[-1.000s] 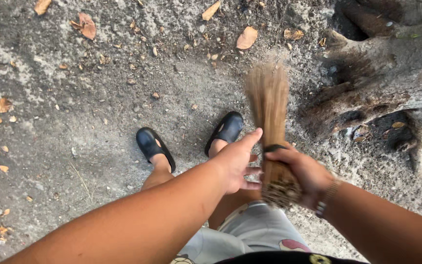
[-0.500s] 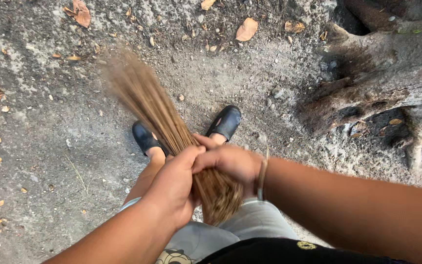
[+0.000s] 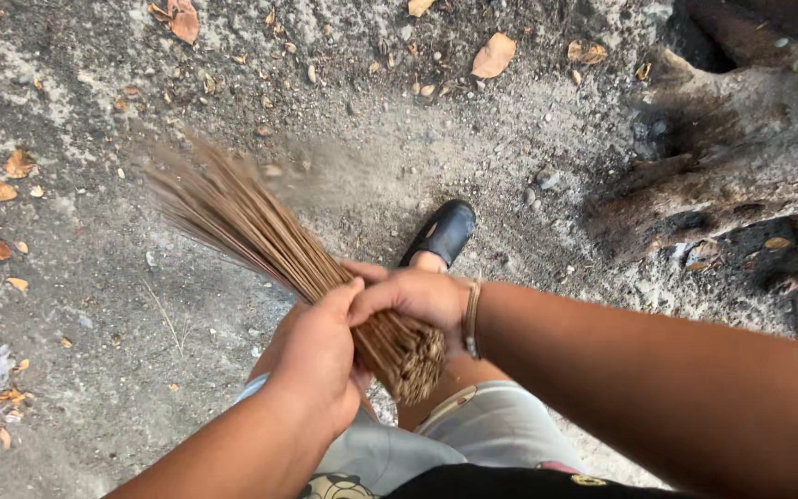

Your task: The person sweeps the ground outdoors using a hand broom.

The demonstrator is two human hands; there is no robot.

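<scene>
Both my left hand [image 3: 320, 356] and right hand [image 3: 413, 296] are gripping the stick broom [image 3: 260, 240] closed; bristles now swinging lower toward frame left, hiding one black shoe [image 3: 445, 231].

Brown stick broom [image 3: 270, 240], bristles fanned upper-left, tilted above the ground

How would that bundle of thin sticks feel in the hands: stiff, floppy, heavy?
The stick broom is probably light: thin dry ribs. It likely flexes, since the blurred free end fans wide. The bound end looks firm under both the left hand and right hand.
</scene>
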